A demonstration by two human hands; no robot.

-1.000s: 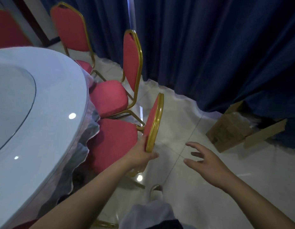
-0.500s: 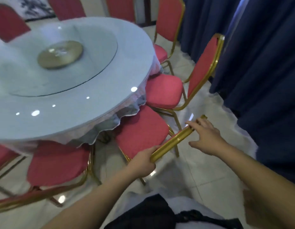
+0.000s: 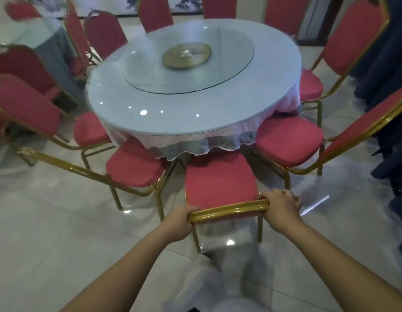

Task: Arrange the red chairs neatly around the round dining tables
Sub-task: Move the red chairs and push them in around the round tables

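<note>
A red chair (image 3: 219,183) with a gold frame stands right in front of me, its seat tucked under the edge of the round table (image 3: 150,122). My left hand (image 3: 181,222) grips the left end of its gold top rail. My right hand (image 3: 280,209) grips the rail's right end. The table has a pale cloth, a glass turntable and a gold disc at its centre. Several more red chairs ring it, one close on the left (image 3: 133,167) and one close on the right (image 3: 288,143).
Dark blue curtains (image 3: 393,122) hang along the right side, close behind the right-hand chairs. A second table (image 3: 41,33) with red chairs stands at the far left. The glossy tiled floor (image 3: 60,244) stretches around me.
My view has swung left to face the table squarely. My right hand has closed on the chair's top rail, joining my left. The chair now sits straight in front of me.
</note>
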